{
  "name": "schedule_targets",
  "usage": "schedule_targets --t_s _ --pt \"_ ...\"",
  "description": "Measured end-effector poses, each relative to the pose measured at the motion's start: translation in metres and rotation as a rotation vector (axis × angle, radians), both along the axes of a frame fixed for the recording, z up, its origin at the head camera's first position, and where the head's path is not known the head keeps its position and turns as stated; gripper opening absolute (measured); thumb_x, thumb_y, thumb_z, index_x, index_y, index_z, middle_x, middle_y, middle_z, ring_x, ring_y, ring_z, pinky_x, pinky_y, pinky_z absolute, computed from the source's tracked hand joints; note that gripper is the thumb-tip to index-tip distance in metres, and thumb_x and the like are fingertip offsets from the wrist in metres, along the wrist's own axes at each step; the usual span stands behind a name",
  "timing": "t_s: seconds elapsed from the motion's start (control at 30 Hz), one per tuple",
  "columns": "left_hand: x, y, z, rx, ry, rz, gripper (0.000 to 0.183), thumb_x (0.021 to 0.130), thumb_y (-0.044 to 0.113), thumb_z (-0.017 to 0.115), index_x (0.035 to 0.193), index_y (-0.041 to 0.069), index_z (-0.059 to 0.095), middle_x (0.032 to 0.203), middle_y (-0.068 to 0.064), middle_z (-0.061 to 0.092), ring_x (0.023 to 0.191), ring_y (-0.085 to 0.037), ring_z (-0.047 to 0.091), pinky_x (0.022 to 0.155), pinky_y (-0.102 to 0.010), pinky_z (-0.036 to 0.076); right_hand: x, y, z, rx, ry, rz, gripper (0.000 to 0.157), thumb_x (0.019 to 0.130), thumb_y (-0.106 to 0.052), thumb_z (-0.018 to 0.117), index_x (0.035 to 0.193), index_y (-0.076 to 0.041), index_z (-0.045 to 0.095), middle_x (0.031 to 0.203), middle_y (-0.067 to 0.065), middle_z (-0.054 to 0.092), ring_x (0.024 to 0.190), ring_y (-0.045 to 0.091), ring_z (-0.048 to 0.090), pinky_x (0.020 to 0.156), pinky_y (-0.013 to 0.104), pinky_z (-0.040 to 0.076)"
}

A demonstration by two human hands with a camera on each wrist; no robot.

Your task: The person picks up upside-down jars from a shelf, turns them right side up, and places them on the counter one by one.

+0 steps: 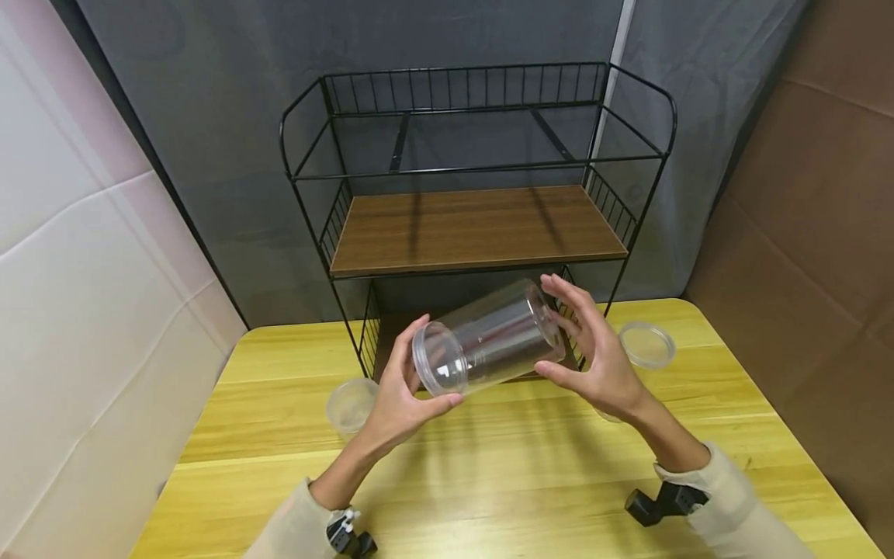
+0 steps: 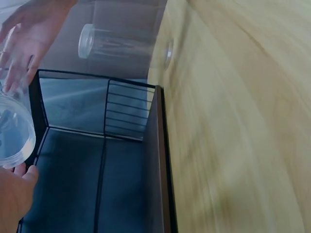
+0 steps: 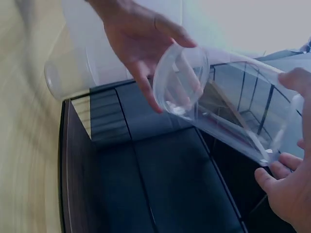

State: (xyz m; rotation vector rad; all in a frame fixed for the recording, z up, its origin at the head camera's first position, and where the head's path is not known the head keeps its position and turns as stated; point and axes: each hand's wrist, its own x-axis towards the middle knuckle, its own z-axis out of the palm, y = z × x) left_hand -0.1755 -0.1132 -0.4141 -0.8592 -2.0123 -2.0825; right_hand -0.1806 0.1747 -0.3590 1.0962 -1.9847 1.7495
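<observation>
A clear plastic jar [image 1: 499, 338] with a clear screw lid [image 1: 440, 359] is held tilted in the air in front of the rack, its lid end lower and to the left. The left hand [image 1: 401, 392] grips the lid end, thumb below and fingers behind. Around the base end, the right hand [image 1: 594, 353] curves its thumb and fingers. In the right wrist view, the jar [image 3: 233, 111] lies between both hands, and the rack shows through its wall. Nothing can be seen inside the jar.
A black wire rack [image 1: 482, 167] with a brown wooden shelf [image 1: 478, 229] stands at the table's back. Another clear jar [image 1: 351, 405] stands left of it, and a similar lidded jar [image 2: 121, 46] stands to its right. The yellow wood-grain table [image 1: 475, 481] extends beneath the hands.
</observation>
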Motion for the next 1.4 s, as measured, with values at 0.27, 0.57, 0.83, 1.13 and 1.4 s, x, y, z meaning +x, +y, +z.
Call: schedule_targets --t_s 0.27,0.57,0.83,1.13,1.4 --pt "0.004 -0.006 0.019 -0.049 0.031 0.012 0.103 0.07 -0.013 0.079 0.153 0.013 0.025 0.15 -0.008 0.03 0.132 -0.025 0.04 0.095 -0.035 0.052 -0.005 0.007 -0.008 0.339 0.212 -0.141 0.102 0.067 -0.009 0.088 0.151 -0.005 0.032 0.156 0.012 0.03 0.141 0.029 0.033 0.113 0.032 0.035" --pt "0.002 -0.002 0.036 -0.175 0.145 0.079 0.102 0.065 -0.002 0.087 0.15 0.007 0.032 0.149 -0.009 0.034 0.13 -0.031 0.041 0.099 -0.036 0.05 -0.007 -0.001 -0.044 0.553 0.153 -0.185 0.096 0.074 -0.033 0.086 0.153 -0.016 0.032 0.151 0.003 0.038 0.13 0.02 0.046 0.101 0.043 0.047" --pt "-0.012 0.005 0.018 -0.314 0.179 0.135 0.101 0.066 0.022 0.091 0.15 0.02 0.036 0.15 0.002 0.04 0.131 -0.017 0.045 0.106 -0.038 0.043 -0.009 -0.012 -0.078 0.528 0.063 -0.168 0.098 0.072 -0.031 0.088 0.151 -0.01 0.034 0.139 0.005 0.049 0.123 0.021 0.053 0.099 0.041 0.05" --pt "-0.015 0.017 0.007 -0.458 0.194 0.11 0.103 0.065 0.028 0.092 0.151 0.02 0.034 0.146 0.0 0.044 0.126 -0.021 0.049 0.098 -0.043 0.048 -0.012 -0.014 -0.111 0.458 -0.174 -0.071 0.093 0.073 -0.028 0.087 0.148 -0.005 0.036 0.143 0.014 0.049 0.126 0.031 0.053 0.097 0.042 0.051" --pt "-0.018 0.023 -0.006 -0.558 0.22 0.096 0.108 0.064 0.034 0.092 0.152 0.023 0.031 0.149 -0.001 0.04 0.127 -0.021 0.048 0.096 -0.042 0.049 -0.011 -0.016 -0.125 0.43 -0.265 -0.014 0.09 0.073 -0.023 0.088 0.147 -0.01 0.038 0.142 0.007 0.05 0.131 0.028 0.049 0.098 0.039 0.05"
